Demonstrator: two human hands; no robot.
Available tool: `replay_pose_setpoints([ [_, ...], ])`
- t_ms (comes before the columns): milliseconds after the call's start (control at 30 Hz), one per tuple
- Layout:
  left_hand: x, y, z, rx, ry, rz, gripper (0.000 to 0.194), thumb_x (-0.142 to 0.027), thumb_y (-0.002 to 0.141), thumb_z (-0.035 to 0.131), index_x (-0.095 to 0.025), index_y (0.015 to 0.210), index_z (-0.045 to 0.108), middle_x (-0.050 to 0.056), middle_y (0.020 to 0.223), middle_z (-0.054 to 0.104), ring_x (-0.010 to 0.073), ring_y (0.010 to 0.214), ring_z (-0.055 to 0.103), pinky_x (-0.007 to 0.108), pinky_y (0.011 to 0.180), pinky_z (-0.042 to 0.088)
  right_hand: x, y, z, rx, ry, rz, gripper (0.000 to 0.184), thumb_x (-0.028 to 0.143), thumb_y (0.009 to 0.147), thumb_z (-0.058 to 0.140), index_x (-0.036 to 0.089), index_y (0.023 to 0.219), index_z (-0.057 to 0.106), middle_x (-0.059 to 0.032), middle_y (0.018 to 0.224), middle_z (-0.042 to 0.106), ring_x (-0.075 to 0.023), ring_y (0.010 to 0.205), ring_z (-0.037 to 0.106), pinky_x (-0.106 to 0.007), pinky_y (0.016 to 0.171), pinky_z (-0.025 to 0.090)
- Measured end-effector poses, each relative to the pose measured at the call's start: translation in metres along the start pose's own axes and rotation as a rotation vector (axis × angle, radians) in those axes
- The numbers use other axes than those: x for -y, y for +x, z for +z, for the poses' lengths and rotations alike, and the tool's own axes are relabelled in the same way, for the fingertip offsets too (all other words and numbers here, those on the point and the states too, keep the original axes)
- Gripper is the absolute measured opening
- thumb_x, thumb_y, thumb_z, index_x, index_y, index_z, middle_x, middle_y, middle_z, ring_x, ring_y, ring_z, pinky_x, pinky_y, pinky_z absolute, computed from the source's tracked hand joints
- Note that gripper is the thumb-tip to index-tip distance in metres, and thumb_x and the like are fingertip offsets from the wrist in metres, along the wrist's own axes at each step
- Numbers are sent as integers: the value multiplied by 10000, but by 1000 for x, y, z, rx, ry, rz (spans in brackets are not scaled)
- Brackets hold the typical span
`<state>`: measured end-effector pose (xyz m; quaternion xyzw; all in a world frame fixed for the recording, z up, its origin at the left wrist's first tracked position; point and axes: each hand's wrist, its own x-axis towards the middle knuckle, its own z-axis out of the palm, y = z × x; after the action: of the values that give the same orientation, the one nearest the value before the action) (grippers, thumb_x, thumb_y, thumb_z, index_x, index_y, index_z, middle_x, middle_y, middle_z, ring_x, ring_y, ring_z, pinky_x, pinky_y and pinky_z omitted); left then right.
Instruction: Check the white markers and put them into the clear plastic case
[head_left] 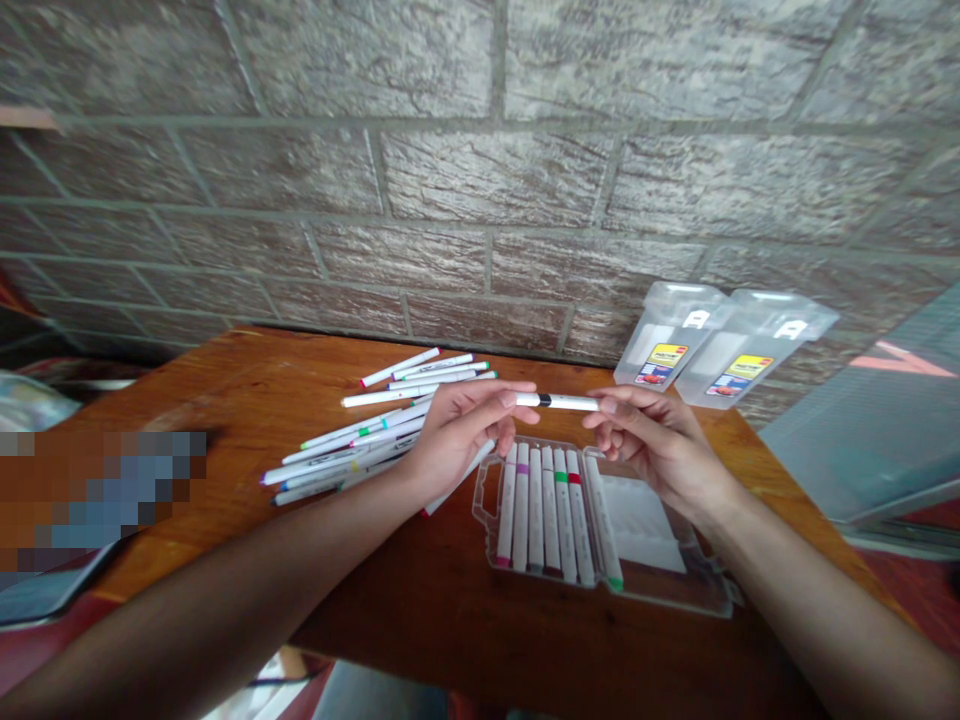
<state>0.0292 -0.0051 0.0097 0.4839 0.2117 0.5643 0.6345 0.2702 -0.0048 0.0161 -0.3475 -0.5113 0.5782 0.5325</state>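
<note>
Both my hands hold one white marker [561, 401] with a black band level above a clear plastic case. My left hand [459, 430] pinches its left end with thumb and fingers. My right hand [651, 440] pinches the right end. Below them the open clear case [705, 590] lies flat on the wooden table [247, 390], with several white markers [547, 510] side by side in its left half. A loose heap of white markers [367, 440] with coloured bands lies on the table to the left of my left hand.
Two clear plastic boxes [667, 345] [757, 355] with yellow labels lean against the brick wall at the back right. A blurred-out patch covers the table's left edge. A glass surface [877, 450] stands to the right of the table.
</note>
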Motion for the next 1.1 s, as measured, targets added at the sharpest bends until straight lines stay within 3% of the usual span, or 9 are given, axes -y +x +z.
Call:
replay_pose_setpoints([
  [500,1,0,-4,48,-67,-17,263,-267,881,783,-140,1103,846,137,911,838,97,523,620,236,526,498,0,0,0,-4,6,6,264,386,736,969,248,938,871,-43,801,832,-80,529,665,-153,486,553],
  [1100,1,1,0,0,15,-6,260,-322,848,837,-160,1051,853,108,867,833,84,513,601,225,512,485,0,0,0,-18,-9,-2,268,376,729,970,240,936,870,-41,790,828,-83,526,661,-164,486,543],
])
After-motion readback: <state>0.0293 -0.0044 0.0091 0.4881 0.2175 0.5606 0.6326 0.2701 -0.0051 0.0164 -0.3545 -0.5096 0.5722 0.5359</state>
